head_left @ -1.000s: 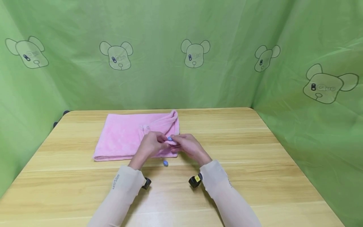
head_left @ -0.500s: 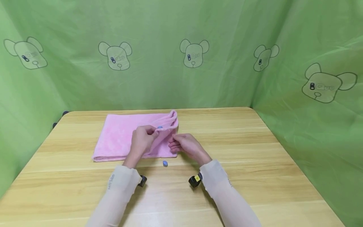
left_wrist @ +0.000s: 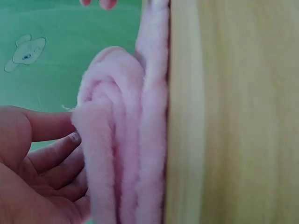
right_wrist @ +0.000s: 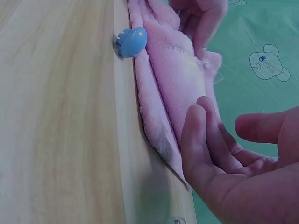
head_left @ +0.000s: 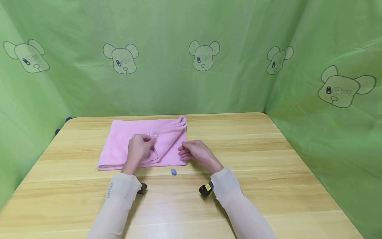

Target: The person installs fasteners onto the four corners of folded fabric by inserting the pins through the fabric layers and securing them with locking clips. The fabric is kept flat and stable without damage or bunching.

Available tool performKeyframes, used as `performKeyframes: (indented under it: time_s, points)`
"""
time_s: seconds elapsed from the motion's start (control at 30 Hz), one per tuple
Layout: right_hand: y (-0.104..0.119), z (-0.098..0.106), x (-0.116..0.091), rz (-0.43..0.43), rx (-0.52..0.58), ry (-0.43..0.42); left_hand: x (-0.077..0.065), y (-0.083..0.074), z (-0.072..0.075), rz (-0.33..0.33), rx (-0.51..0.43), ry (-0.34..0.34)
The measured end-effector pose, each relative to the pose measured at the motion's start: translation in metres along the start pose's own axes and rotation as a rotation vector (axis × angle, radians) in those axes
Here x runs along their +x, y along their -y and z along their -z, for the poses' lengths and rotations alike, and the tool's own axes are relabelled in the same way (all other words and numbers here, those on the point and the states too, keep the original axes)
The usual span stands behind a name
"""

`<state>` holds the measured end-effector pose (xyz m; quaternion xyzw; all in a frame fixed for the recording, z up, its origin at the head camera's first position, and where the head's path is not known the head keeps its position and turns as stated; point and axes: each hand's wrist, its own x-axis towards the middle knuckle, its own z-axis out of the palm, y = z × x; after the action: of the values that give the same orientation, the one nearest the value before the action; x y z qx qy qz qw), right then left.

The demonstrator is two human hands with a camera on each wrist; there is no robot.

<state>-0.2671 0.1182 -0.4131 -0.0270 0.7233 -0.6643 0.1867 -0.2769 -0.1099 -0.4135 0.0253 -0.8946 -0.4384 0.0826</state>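
Observation:
A pink plush cloth [head_left: 122, 146] lies folded on the table, its right part gathered into a loose diagonal flap. My left hand [head_left: 138, 147] pinches the flap's edge between thumb and fingers; the left wrist view shows the thumb [left_wrist: 51, 125] right at the rolled layers. Small clear plastic pieces [head_left: 153, 135] show on the flap beside those fingertips. My right hand [head_left: 198, 154] hovers by the cloth's right edge, fingers loosely bent and nothing between them. Just in front of the cloth lies a small blue clip [right_wrist: 132, 43] with a rounded cap and short prongs.
The wooden table [head_left: 253, 172] reaches back to green curtains [head_left: 167, 89] printed with bear heads, which hang behind and on both sides. A small clear piece [right_wrist: 176, 220] lies near the bottom of the right wrist view.
The left hand has moved left, folding the flap over with it. A blue piece seen on the flap earlier is now out of sight. The right hand has let go of the cloth.

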Motion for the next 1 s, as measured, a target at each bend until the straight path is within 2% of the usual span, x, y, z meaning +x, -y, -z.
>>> performKeyframes:
  time_s: [0.33, 0.47, 0.57, 0.7, 0.8, 0.9, 1.0]
  points:
    - [0.000, 0.000, 0.000, 0.004, -0.009, -0.002, -0.001, 0.001, 0.004, 0.036, -0.038, 0.043]
    - [0.001, 0.000, -0.001, 0.012, 0.001, -0.009, -0.004, -0.005, 0.005, -0.003, -0.044, 0.044]
    - [0.001, 0.002, -0.002, 0.020, 0.003, -0.020, -0.007, -0.016, 0.004, -0.056, -0.059, 0.059]
    - [0.002, 0.004, -0.003, 0.035, 0.001, -0.044, -0.015, -0.035, -0.003, -0.126, -0.043, 0.127]
    - [0.003, 0.005, -0.002, 0.042, -0.005, -0.056, -0.020, -0.043, -0.012, -0.163, 0.013, 0.220]
    - [0.003, 0.005, -0.002, 0.041, -0.017, -0.061, -0.024, -0.047, -0.022, -0.187, 0.064, 0.300]
    - [0.004, 0.005, -0.002, 0.039, -0.023, -0.067, -0.028, -0.047, -0.031, -0.193, 0.091, 0.336]
